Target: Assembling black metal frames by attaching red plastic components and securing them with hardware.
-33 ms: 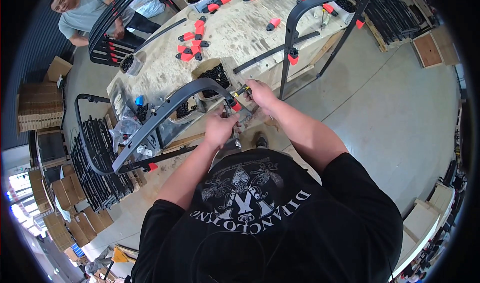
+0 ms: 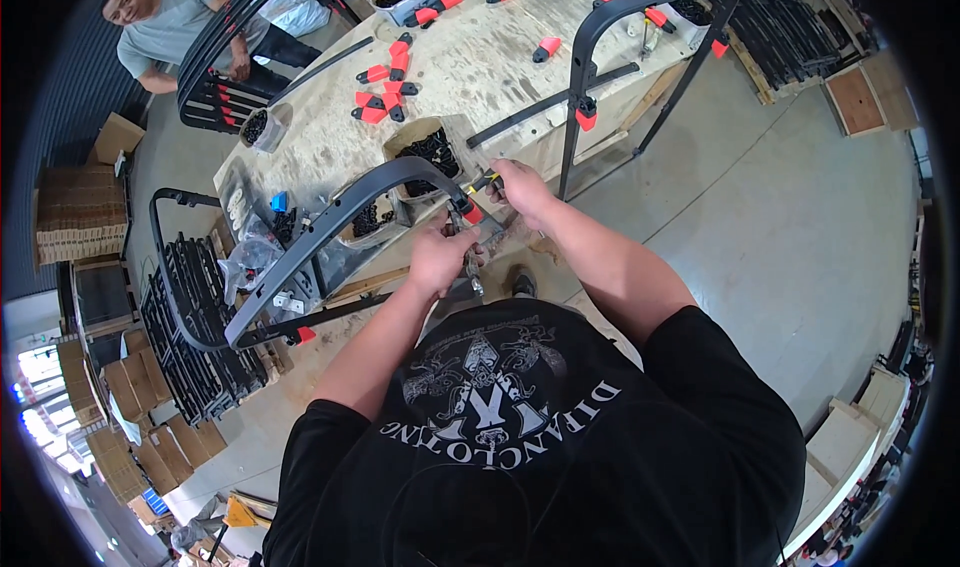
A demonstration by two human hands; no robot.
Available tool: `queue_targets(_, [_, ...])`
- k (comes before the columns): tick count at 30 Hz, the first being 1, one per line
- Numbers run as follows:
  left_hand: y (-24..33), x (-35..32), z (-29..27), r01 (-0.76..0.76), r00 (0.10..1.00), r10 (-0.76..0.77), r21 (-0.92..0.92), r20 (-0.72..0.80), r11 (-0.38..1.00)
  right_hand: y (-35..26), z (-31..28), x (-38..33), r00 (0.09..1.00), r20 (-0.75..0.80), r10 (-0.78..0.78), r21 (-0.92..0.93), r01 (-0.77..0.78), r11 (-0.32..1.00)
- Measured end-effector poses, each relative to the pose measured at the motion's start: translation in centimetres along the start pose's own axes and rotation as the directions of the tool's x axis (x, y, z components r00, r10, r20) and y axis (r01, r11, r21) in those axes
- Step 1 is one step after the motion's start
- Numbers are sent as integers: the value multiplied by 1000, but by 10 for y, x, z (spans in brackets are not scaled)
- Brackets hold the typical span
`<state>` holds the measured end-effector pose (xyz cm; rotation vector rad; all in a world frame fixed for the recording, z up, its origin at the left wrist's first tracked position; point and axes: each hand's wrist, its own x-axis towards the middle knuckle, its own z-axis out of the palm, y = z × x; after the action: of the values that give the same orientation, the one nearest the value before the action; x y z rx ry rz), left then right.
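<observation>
Forearms [image 2: 372, 345] angled inward, right fingers [image 2: 509, 174] curled around yellow-and-black tool [image 2: 484, 182], left fingers [image 2: 466, 239] beside red piece [image 2: 473, 213], grip unclear.

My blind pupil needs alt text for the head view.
A person's right hand grips a yellow-and-black tool near a red fitting on a curved black frame, the left hand close by. Red-and-black parts lie on the wooden workbench beyond.

Grey floor [image 2: 740, 207], dark ribbed wall [image 2: 75, 102]
</observation>
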<state>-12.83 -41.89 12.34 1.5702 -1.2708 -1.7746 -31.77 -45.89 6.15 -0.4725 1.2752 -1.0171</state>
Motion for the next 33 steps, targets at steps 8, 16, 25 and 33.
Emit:
queue_targets(8, [-1, 4, -2, 54, 987, -9, -280, 160, 958, -23, -5, -6, 949, 59, 309, -126, -300, 946])
queue_targets(16, [-17, 10, 1, -61, 988, 73, -94, 137, 994, -6, -1, 4, 993, 57, -104, -133, 111, 985])
queue_targets(25, [-12, 11, 2, -94, 986, 109, -121, 125, 988, -1, -5, 12, 992, 84, 99, -280, -71, 957])
queue_targets(33, [7, 10, 0, 102, 989, -68, -271, 132, 957, 1, -8, 29, 979, 171, 112, -310, -54, 949])
